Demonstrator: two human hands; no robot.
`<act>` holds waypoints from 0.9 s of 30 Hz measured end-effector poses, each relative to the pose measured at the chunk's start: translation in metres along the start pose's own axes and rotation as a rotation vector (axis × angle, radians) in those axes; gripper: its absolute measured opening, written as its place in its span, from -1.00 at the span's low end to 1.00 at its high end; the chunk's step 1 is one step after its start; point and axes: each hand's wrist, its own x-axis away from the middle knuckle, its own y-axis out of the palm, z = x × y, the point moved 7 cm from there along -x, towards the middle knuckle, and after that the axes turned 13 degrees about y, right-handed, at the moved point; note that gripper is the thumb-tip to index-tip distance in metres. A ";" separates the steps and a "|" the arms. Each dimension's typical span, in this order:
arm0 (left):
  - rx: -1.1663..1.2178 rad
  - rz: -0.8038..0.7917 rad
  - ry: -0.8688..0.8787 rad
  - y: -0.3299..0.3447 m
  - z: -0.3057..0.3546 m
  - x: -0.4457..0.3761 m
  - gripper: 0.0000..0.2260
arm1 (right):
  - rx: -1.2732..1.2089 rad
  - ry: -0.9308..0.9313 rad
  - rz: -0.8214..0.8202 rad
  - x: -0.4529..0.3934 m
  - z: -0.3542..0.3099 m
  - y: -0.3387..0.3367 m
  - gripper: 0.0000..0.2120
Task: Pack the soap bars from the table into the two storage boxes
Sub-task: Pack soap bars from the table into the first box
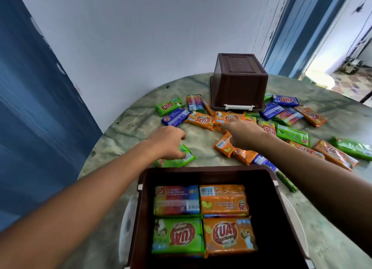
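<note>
The left hand [169,142] curls its fingers over a green soap bar [177,158] lying on the counter [124,128] just beyond the rim of the near storage box [141,198], and appears to be gripping it. The right hand [241,134] reaches over the scattered bars toward an orange soap bar [224,145]; its fingers are bent, but whether they hold anything I cannot tell. The near box stands open with four bars showing on top, laid flat in two rows, and dark free space along its right side. The second storage box [238,83] sits upside down at the far side of the counter, with loose bars lying around it. To do this step well, each hand should probably take one bar by its long edges, lift it clear of its neighbours, and lay it flat in line with those already packed, filling gaps before stacking higher. The far box likely needs turning upright before it can take any.
</note>
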 end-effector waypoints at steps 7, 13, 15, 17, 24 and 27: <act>0.037 -0.349 -0.012 0.071 -0.021 -0.042 -0.23 | 0.331 -0.136 -0.267 -0.036 -0.021 0.065 -0.10; 0.084 -0.358 -0.020 0.085 -0.026 -0.049 -0.22 | 0.520 -0.170 -0.302 -0.026 -0.040 0.058 -0.34; 0.084 -0.367 -0.019 0.086 -0.026 -0.050 -0.21 | 0.584 -0.222 -0.233 -0.021 -0.047 0.055 -0.45; 0.085 -0.375 -0.025 0.085 -0.025 -0.049 -0.21 | 0.630 -0.252 -0.187 -0.018 -0.050 0.054 -0.46; 0.095 -0.356 -0.029 0.081 -0.026 -0.050 -0.17 | 0.652 -0.251 -0.129 -0.018 -0.050 0.054 -0.52; 0.111 -0.322 -0.022 0.083 -0.029 -0.049 -0.18 | 0.618 -0.239 -0.117 -0.020 -0.049 0.056 -0.56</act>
